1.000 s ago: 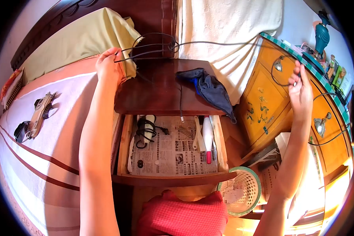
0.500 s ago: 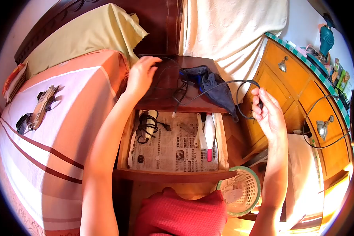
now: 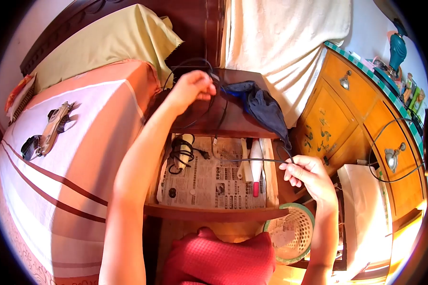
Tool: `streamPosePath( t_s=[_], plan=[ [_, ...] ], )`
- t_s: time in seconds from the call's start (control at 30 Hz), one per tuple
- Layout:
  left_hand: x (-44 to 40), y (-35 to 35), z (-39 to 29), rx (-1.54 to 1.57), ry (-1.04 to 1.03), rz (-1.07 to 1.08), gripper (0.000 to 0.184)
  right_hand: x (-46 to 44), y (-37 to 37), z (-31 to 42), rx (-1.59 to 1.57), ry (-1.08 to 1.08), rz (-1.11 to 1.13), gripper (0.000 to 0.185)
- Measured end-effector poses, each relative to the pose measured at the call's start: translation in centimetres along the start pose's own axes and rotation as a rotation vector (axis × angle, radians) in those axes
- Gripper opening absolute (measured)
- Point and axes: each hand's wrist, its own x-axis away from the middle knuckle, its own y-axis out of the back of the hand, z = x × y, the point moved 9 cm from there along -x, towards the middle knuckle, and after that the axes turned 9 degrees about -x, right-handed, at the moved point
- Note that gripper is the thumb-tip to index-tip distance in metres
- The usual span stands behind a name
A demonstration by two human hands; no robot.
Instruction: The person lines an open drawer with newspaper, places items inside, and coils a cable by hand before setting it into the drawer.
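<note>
My left hand (image 3: 193,90) is raised over the dark red nightstand top (image 3: 199,118), fingers closed around the looped black cable (image 3: 188,61). Lower down on the right, my right hand (image 3: 310,175) pinches another stretch of the same cable, which runs left across the open drawer. One cable end hangs over the drawer's back edge. Behind it, a dark blue cloth item (image 3: 266,109) lies on the nightstand. Newspaper (image 3: 207,185) lines the drawer, which holds a white device with a wound black cord (image 3: 183,154) and a white bottle with a red cap (image 3: 256,166).
A bed (image 3: 81,180) with a cap-like item (image 3: 52,128) is on the left. To the right are a yellow cabinet (image 3: 337,114) with a dangling cable and a teal lamp (image 3: 397,47). A perforated basket (image 3: 302,228) stands below the drawer's right corner.
My right hand has moved left and down with the cable. My left hand has shifted right, opening away from the cable and then closing on it. The stretched cable has become slack.
</note>
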Motion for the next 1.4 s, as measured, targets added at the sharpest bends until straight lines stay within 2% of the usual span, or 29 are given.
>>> streamPosePath(
  t_s=[0.07,0.13,0.2,0.3,0.4,0.47,0.5,0.53,0.6,0.63,0.7,0.8,0.87,0.93,1.0,1.03,1.07,1.13,1.2,1.27,1.33,1.37,1.4],
  plan=[
    [0.1,2.4,-3.2,0.095,-0.075,-0.078,0.01,-0.6,0.2,-0.3,-0.035,0.047,-0.017,0.021],
    [1.0,4.2,-6.1,0.279,-0.102,-0.14,0.01,-1.0,0.7,0.8,0.005,0.182,-0.147,0.02],
    [1.9,4.9,-8.1,0.155,-0.093,-0.144,0.012,-1.8,-2.6,-0.1,0.05,0.08,0.097,0.02],
    [3.5,4.2,-9.9,0.118,-0.127,-0.118,0.014,-3.1,-2.7,0.6,-0.172,0.179,-0.087,0.019],
    [5.4,3.5,-10.4,0.247,-0.134,-0.118,0.016,-5.2,-4.1,0.8,-0.468,0.225,-0.117,0.018],
    [7.2,2.3,-10.7,0.392,-0.159,-0.007,0.016,-6.5,-6.2,1.0,-0.534,0.216,0.011,0.016],
    [8.8,1.6,-11.3,0.425,-0.133,-0.117,0.016,-7.0,-7.0,1.0,-0.546,0.199,0.045,0.016],
    [9.8,1.9,-10.7,0.421,-0.133,-0.12,0.016,-7.6,-7.6,0.7,-0.558,0.181,0.08,0.015],
    [12.0,1.7,-9.9,0.584,-0.151,0.063,0.012,-8.2,-8.8,1.3,-0.378,0.289,0.087,0.016],
    [13.3,1.4,-9.4,0.56,-0.075,-0.1,0.01,-8.3,-9.8,1.3,-0.327,0.294,0.142,0.017],
    [14.6,0.4,-7.8,0.643,-0.007,0.004,0.008,-8.5,-11.8,1.6,-0.224,0.336,0.22,0.017],
    [16.1,-2.0,-6.2,0.69,0.11,0.126,0.006,-8.1,-13.4,3.6,0.034,0.685,0.171,0.017],
    [16.6,-3.1,-5.8,0.677,0.14,0.206,0.007,-8.6,-13.5,3.7,0.017,0.629,0.159,0.018],
    [16.8,-3.0,-6.2,0.628,0.145,0.19,0.01,-8.5,-13.3,3.5,0.002,0.575,0.148,0.019],
    [16.8,-0.2,-6.1,0.07,0.185,-0.081,0.015,-7.7,-12.9,3.3,0.24,0.588,0.138,0.022],
    [16.8,0.9,-6.5,-0.246,0.183,-0.23,0.019,-7.1,-13.2,3.2,0.297,0.494,0.183,0.022],
    [16.8,1.0,-6.1,-0.245,0.188,-0.23,0.019,-7.0,-13.2,2.3,0.277,0.496,0.194,0.023],
    [16.7,1.6,-8.1,-0.897,0.005,-0.349,0.021,-6.8,-13.0,1.4,0.384,0.384,0.159,0.024],
    [16.7,1.1,-8.8,-0.937,-0.032,-0.408,0.02,-6.9,-13.2,0.8,0.38,0.396,0.199,0.026],
    [16.5,0.9,-8.9,-0.817,-0.025,-0.426,0.014,-6.9,-13.5,0.7,0.376,0.409,0.237,0.028],
    [16.3,0.8,-8.8,-0.789,-0.008,-0.416,0.014,-7.0,-14.7,-0.4,0.577,0.329,0.368,0.034],
    [16.3,0.8,-8.7,-0.762,0.007,-0.412,0.015,-7.1,-14.0,-0.3,0.606,0.279,0.284,0.039],
    [16.3,0.8,-8.5,-0.76,0.008,-0.413,0.015,-7.4,-13.2,1.1,0.796,0.274,0.16,0.035]
  ],
)
